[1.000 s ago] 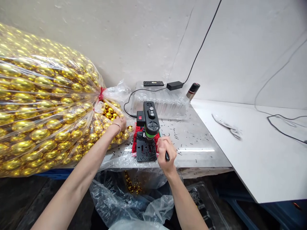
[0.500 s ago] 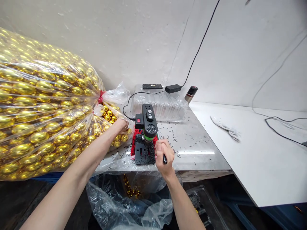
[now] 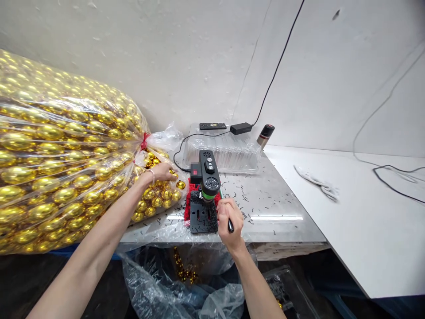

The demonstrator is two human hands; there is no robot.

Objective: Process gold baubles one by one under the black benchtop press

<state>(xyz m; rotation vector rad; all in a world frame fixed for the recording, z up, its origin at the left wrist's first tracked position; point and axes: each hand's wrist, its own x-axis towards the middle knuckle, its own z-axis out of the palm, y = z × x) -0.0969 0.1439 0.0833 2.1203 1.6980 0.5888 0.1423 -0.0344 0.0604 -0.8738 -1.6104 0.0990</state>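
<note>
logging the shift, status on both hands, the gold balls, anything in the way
Left hand at gold balls, grip unclear. Right hand closed around black handle. Black bits littering tabletop around black machine, not visibly blocking either hand.

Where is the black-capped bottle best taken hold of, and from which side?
The best grip is probably the bottle's silvery body, just below the black cap, coming from the right: it looks cylindrical, appears to lean that way, and the clear tray crowds its left.
</note>
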